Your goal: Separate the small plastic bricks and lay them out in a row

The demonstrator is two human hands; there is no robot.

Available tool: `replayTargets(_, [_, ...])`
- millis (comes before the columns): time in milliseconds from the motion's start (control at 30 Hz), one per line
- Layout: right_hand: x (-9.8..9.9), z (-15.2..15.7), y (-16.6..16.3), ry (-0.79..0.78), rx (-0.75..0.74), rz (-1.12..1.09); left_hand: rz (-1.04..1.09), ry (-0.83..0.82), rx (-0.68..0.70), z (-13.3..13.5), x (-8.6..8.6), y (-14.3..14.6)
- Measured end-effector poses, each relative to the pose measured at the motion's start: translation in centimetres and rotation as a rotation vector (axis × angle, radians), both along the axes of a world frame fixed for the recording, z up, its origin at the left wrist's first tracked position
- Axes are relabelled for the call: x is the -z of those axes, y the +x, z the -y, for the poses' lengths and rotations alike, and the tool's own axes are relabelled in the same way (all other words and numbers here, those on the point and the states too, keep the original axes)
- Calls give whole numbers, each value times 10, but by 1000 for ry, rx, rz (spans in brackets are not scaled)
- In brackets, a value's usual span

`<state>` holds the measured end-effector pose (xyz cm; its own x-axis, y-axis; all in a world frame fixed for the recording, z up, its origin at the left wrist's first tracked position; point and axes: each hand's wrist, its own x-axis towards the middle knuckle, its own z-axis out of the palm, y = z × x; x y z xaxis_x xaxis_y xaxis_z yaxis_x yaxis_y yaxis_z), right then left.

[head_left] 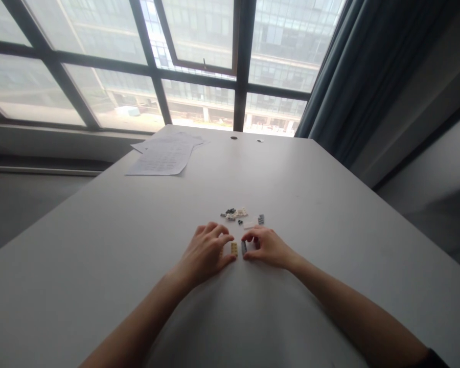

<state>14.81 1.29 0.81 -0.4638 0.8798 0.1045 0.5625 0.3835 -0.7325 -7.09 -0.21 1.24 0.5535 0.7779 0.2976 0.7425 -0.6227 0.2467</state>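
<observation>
My left hand [206, 252] rests on the white table with thumb and index finger at the two ends of a tan toy brick [234, 249]. Another bit of tan shows behind those fingers, mostly hidden. Just across a narrow gap, my right hand [267, 247] pinches a dark grey toy brick [244, 248] between thumb and fingertips. The two bricks stand side by side, apart from each other. Beyond the hands lie a flat white piece [250, 225], a blue-grey studded piece [261, 219] and a small dark piece [240, 222].
A loose pile of small white, grey and black pieces [233, 213] lies past my left hand. Printed paper sheets [161, 158] are spread at the table's far left. Two cable holes [233, 138] sit near the far edge, with windows behind and a dark curtain [341, 76] at the right.
</observation>
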Motion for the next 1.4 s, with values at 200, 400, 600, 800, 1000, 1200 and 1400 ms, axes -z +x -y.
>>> replayTargets(200, [1, 6, -11, 72, 8, 116, -54, 13, 20, -1, 2, -2])
replayTargets(400, [7, 4, -10, 71, 34, 114, -60, -26, -2, 0, 0, -1])
replayTargets(600, [10, 4, -13, 78, 37, 120, -52, -25, -2, 0, -1, -2])
replayTargets(800, [10, 5, -15, 97, 41, 132, -35, -10, 5, -1, 2, -3])
replayTargets(1000, [11, 5, -16, 111, 45, 125, -31, -33, -6, -1, 0, -3])
replayTargets(1200, [13, 5, -17, 112, 51, 120, -30, -45, -10, -2, -1, -3])
replayTargets(1400, [13, 8, -18, 113, 62, 122, -30, -47, -3, -3, 1, -4])
